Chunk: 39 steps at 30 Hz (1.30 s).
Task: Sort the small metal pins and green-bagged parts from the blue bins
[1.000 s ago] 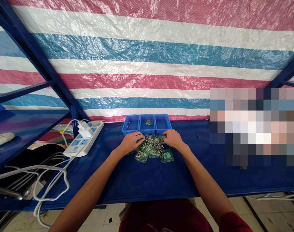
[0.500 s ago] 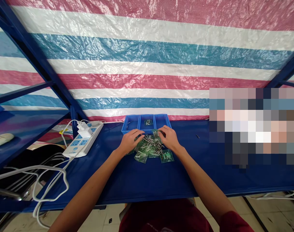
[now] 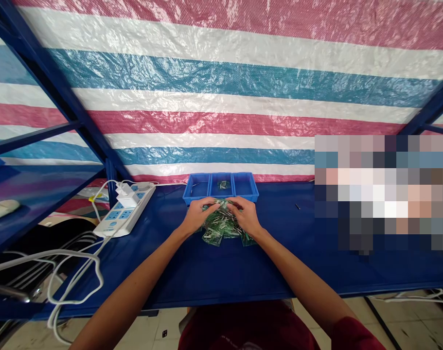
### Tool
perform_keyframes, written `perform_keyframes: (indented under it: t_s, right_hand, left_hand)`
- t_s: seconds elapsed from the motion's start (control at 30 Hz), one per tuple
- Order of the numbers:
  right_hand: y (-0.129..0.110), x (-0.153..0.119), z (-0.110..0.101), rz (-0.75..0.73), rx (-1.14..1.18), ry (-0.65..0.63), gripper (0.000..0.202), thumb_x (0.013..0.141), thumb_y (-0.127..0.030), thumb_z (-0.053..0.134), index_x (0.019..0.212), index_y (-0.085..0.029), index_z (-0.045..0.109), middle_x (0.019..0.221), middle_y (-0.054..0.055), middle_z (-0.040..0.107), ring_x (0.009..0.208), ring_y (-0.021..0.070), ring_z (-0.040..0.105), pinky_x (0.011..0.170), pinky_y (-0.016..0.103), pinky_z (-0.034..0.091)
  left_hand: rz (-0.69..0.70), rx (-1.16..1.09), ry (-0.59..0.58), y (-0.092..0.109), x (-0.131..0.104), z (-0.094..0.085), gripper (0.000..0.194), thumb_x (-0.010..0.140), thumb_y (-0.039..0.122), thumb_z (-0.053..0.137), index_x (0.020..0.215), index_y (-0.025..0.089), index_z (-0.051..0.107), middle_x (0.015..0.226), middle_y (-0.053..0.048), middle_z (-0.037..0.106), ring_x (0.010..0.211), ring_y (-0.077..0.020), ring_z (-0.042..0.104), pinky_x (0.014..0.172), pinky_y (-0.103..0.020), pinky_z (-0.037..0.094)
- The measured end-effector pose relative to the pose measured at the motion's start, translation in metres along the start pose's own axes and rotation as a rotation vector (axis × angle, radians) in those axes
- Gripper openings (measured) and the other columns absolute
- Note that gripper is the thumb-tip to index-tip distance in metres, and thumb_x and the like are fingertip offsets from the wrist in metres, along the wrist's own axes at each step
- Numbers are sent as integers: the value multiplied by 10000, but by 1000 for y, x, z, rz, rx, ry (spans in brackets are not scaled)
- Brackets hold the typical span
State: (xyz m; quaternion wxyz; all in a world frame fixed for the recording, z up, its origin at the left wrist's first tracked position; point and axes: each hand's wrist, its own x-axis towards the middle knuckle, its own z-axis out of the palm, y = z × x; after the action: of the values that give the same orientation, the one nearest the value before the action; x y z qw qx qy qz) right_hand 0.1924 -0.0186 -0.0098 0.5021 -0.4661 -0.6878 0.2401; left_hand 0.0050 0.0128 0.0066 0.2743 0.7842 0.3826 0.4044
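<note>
Between my hands a small clear-green plastic bag (image 3: 223, 202) is pinched at both sides, just in front of the blue trays. My left hand (image 3: 199, 214) grips its left edge with thumb and fingers. On the other side, my right hand (image 3: 245, 214) holds the right edge. Below them lies a pile of green bags and loose metal pins (image 3: 221, 226), partly covered by my right hand. Three joined blue trays (image 3: 244, 185) stand behind; the middle one holds a small bag (image 3: 223, 184), and the left one a thin piece.
A white power strip (image 3: 126, 214) with plugs and cables lies left on the blue table (image 3: 221, 277). One small dark pin (image 3: 297, 206) rests to the right. Blue frame posts stand at both sides, and a blurred-out area covers the far right.
My right hand has moved left with the small bag, towards my left hand, which now grips the bag too. The right side of the pile is more covered.
</note>
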Motion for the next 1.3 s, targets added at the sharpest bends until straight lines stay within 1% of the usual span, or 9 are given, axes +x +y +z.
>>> perform_keyframes:
  t_s: [0.23, 0.33, 0.43, 0.63, 0.77, 0.93, 1.1, 1.2, 1.3]
  right_hand:
    - [-2, -4, -5, -319, -247, -57, 450, 940, -161, 299, 1332, -231, 508, 1303, 83, 564, 1194, 185, 535, 973, 340, 482]
    - [2, -3, -5, -398, -317, -71, 470, 917, -108, 291, 1288, -226, 553, 1303, 102, 544, 1204, 184, 519, 945, 329, 495]
    - [6, -1, -5, -389, -329, -14, 399, 923, -130, 323, 1165, -209, 631, 1149, 117, 597, 1067, 183, 581, 873, 316, 515]
    - [5, 1, -7, -324, -303, -13, 265, 920, -184, 412, 1033, -189, 651, 1072, 112, 590, 991, 191, 584, 872, 321, 493]
    - [0, 0, -6, -296, -292, -74, 246, 956, -272, 421, 1000, -190, 649, 988, 97, 634, 929, 181, 603, 843, 292, 494]
    - [-5, 0, -3, -152, -106, -32, 273, 913, -369, 508, 1090, -194, 621, 992, 83, 659, 866, 178, 622, 787, 287, 520]
    - [-8, 1, -3, -27, -35, -42, 221, 904, -340, 490, 875, -182, 641, 848, 45, 667, 772, 160, 617, 737, 268, 516]
    - [-7, 0, -4, -87, -104, -37, 238, 920, -325, 460, 932, -188, 654, 888, 55, 671, 808, 170, 616, 778, 285, 507]
    - [-4, -2, -5, -181, -152, -22, 307, 952, -315, 400, 1146, -203, 611, 978, 71, 670, 866, 176, 621, 829, 305, 503]
  left_hand:
    - [-11, -58, 117, 0, 0, -4, 351, 822, 463, 613, 674, 147, 650, 590, -5, 580, 570, -135, 525, 558, -246, 431]
    - [-39, -177, 70, 4, -1, -3, 348, 835, 446, 615, 1003, 147, 673, 537, 35, 505, 511, -109, 472, 513, -224, 399]
    - [-67, -273, -7, 7, -1, -1, 493, 868, 435, 581, 1271, 155, 541, 572, 40, 530, 550, -122, 531, 564, -232, 446]
    - [109, 6, -1, 9, -2, -1, 395, 940, 458, 434, 997, 170, 699, 1001, -91, 645, 957, -218, 603, 867, -341, 473]
    - [247, 168, 62, 5, -2, 0, 305, 901, 429, 530, 878, 186, 711, 943, -85, 652, 895, -204, 598, 828, -337, 480]
    - [107, 14, 136, 4, -3, 3, 360, 899, 383, 535, 639, 158, 640, 692, -40, 643, 669, -156, 602, 682, -277, 483]
    - [-47, -193, 127, 5, -4, 6, 304, 836, 433, 601, 928, 147, 644, 726, -31, 675, 619, -156, 621, 614, -263, 487]
    - [-31, -122, 93, 6, -5, 5, 304, 791, 450, 650, 845, 150, 648, 728, -31, 659, 667, -160, 609, 624, -253, 470]
    - [-34, -118, 75, 6, -4, 5, 330, 779, 474, 655, 746, 147, 642, 697, -24, 636, 642, -145, 570, 604, -247, 456]
